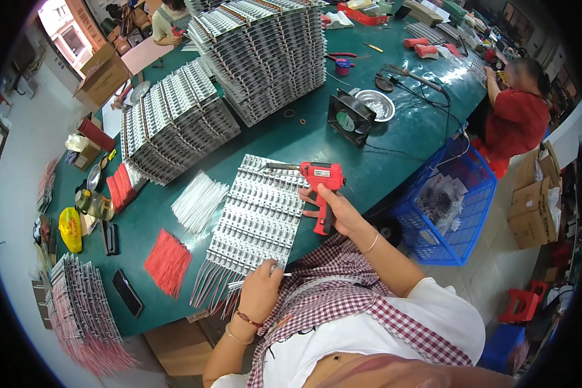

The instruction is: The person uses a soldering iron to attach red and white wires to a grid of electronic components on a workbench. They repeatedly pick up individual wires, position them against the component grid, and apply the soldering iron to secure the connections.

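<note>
A silvery circuit board panel (pixel 255 223), with rows of small parts, lies slanted on the green table in front of me. My right hand (pixel 339 213) is wrapped round the grip of a red soldering gun (pixel 323 173), whose thin tip points left over the panel's far part. At the panel's near edge, my left hand (pixel 260 291) has its fingers closed on thin white wires (pixel 237 284). Red and white wires hang off the panel's near left corner. Left of the panel lie a bundle of white wires (pixel 200 202) and a bundle of red wires (pixel 168 262).
Tall stacks of panels (pixel 258 64) stand at the back. A black fan (pixel 350 118) and a metal bowl (pixel 376 105) are beyond my right hand. A blue basket (pixel 456 207) stands right of the table. A phone (pixel 128 293) lies at left. A person in red (pixel 517 110) sits at right.
</note>
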A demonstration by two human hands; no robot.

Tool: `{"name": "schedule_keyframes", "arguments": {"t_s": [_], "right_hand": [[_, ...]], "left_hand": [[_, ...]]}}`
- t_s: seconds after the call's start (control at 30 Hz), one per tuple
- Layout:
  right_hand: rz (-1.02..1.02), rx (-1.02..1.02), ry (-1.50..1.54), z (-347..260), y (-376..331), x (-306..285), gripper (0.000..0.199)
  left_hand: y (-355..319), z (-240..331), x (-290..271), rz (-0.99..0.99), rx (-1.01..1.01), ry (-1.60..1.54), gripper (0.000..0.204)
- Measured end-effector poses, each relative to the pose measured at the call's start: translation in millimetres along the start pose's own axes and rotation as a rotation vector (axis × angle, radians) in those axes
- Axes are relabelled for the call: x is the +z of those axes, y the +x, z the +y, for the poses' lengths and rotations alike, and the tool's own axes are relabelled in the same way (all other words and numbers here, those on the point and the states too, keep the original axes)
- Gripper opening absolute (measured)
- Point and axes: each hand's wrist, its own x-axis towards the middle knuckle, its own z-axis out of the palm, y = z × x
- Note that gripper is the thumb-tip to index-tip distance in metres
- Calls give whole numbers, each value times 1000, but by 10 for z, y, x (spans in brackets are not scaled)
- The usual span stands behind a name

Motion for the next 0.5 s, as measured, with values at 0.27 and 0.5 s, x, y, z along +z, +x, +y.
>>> {"name": "schedule_keyframes", "arguments": {"t_s": [0.27, 0.5], "right_hand": [[-26, -21, -4, 3, -69, -7, 53], [-32, -32, -20, 131, -40, -11, 41]], "left_hand": [[-2, 6, 22, 69, -2, -59, 12], [-149, -123, 117, 65, -46, -105, 16]]}}
